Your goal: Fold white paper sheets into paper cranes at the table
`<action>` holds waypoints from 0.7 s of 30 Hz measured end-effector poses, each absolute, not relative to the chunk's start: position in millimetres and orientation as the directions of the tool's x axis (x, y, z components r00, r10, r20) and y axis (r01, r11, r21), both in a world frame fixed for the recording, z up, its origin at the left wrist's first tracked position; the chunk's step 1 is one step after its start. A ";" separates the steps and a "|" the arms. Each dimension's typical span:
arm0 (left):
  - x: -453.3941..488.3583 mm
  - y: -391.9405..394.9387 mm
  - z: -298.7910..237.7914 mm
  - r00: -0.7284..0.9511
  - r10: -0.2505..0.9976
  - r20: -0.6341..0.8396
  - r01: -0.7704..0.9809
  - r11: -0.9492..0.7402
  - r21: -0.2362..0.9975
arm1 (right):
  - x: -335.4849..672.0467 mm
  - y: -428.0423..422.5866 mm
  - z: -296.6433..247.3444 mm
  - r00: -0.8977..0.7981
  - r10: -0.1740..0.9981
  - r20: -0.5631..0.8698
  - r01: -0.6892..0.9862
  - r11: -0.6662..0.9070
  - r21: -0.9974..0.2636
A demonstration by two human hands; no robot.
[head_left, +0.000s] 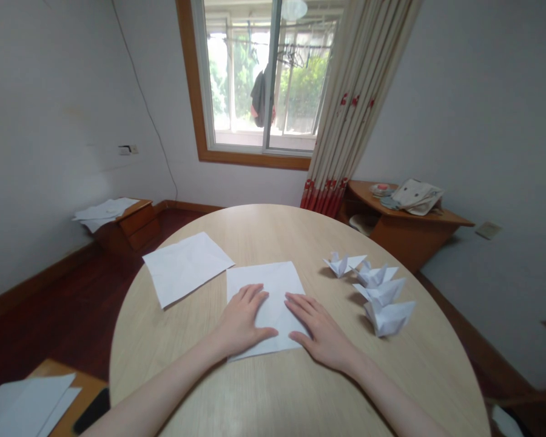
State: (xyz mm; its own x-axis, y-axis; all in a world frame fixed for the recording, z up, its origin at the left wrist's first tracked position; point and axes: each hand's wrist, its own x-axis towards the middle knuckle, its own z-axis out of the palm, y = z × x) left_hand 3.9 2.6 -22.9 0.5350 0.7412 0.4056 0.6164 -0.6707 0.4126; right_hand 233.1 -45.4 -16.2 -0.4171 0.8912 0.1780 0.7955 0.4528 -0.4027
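Observation:
A white sheet of paper (273,284) lies flat on the round light-wood table (264,388) in front of me. My left hand (242,320) rests palm down on the sheet's near left part, fingers stretched out. My right hand (321,331) lies flat on the sheet's near right corner, fingers also extended. Neither hand grips anything. A second white sheet (186,266) lies to the left, apart from both hands. To the right, several folded white paper figures (377,290) stand in a row.
A low wooden cabinet (130,227) with papers on top stands at the left wall. A wooden corner shelf (404,221) holding a bag is at the right, beside a curtain (355,115). Papers and a dark phone (91,411) lie on a surface at bottom left.

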 end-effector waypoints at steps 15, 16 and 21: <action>0.9 5.0 -23.8 0.687 0.723 0.077 0.677 -0.674 0.296 | 234.1 -46.4 -7.7 -0.513 0.858 -0.002 0.803 0.480 -0.354; 0.7 5.1 -24.2 0.692 0.717 0.079 0.671 -0.680 0.295 | 234.5 -46.5 -6.6 -0.511 0.860 -0.006 0.805 0.476 -0.355; 0.3 6.6 -23.5 0.707 0.704 0.065 0.662 -0.692 0.287 | 236.7 -47.0 -1.4 -0.487 0.872 -0.041 0.812 0.435 -0.389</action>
